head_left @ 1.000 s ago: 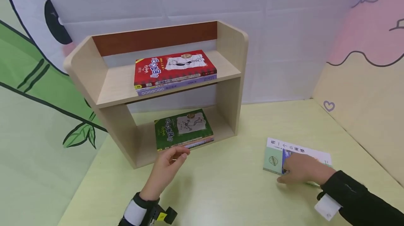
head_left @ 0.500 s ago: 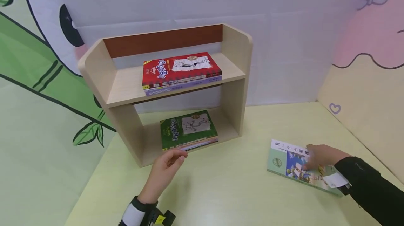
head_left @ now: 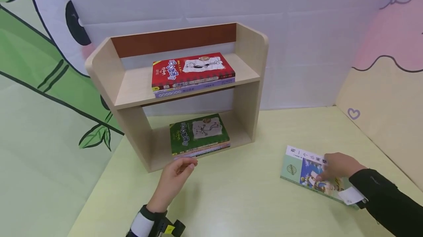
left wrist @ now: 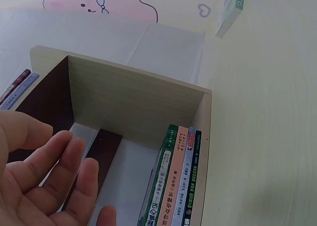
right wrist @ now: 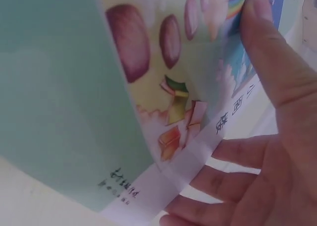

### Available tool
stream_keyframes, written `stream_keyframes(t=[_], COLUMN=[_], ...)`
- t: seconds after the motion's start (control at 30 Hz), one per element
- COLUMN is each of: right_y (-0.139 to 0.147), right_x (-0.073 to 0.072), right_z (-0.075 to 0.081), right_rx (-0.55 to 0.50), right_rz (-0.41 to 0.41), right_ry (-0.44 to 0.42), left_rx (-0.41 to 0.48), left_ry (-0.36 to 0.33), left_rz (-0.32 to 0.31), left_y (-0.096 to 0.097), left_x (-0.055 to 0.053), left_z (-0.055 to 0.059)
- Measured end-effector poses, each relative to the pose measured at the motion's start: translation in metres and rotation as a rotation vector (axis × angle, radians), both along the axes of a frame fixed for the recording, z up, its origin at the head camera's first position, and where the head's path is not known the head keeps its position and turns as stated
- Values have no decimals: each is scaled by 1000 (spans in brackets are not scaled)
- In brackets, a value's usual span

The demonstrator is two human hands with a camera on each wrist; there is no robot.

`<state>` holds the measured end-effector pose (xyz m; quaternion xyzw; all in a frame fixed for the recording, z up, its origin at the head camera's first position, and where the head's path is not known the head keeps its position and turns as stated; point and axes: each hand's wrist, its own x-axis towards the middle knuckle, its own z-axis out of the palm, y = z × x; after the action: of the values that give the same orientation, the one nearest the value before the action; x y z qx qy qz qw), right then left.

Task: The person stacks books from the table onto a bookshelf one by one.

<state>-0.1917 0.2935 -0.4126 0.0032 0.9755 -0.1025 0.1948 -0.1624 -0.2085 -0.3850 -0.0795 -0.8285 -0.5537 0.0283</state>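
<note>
A pale green and white paperback book (head_left: pixel 310 174) with a colourful picture lies at the right of the table. My right hand (head_left: pixel 342 165) grips it, the thumb on the cover and the fingers at its far edge. Up close in the right wrist view, the thumb (right wrist: pixel 270 52) presses the cover beside the white strip. I cannot tell whether the book touches the table all along. My left hand (head_left: pixel 175 178) hovers in front of the small shelf (head_left: pixel 256 101), fingers loosely curled and holding nothing. Just beyond it, a green book (head_left: pixel 198 134) tops the stack on the lower level.
On the upper level lies a stack with a red book (head_left: pixel 195 68) on top. Several spines of the lower stack (left wrist: pixel 176 181) show in the left wrist view. A light wooden table (head_left: pixel 241 193) spreads before the shelf, with printed cloth (head_left: pixel 297 46) behind it.
My right hand has moved from over the middle of the green and white book to its far edge and now grips it. The view has shifted slightly; my left hand keeps its pose.
</note>
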Motion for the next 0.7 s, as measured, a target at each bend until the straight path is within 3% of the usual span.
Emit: stream_keyframes(t=[0.13,0.5,0.7], right_y=[0,7,13], right_x=[0,5,14], right_z=[2,-4,-14], right_rx=[33,-29,-21], right_rz=[1,-15,-24], right_ry=[26,83,188], left_rx=[6,17,9], left_ry=[-9,-21,-29], left_rz=[2,4,0], left_y=[-1,-5,-7], left_x=[1,5,8], left_z=[1,0,-1])
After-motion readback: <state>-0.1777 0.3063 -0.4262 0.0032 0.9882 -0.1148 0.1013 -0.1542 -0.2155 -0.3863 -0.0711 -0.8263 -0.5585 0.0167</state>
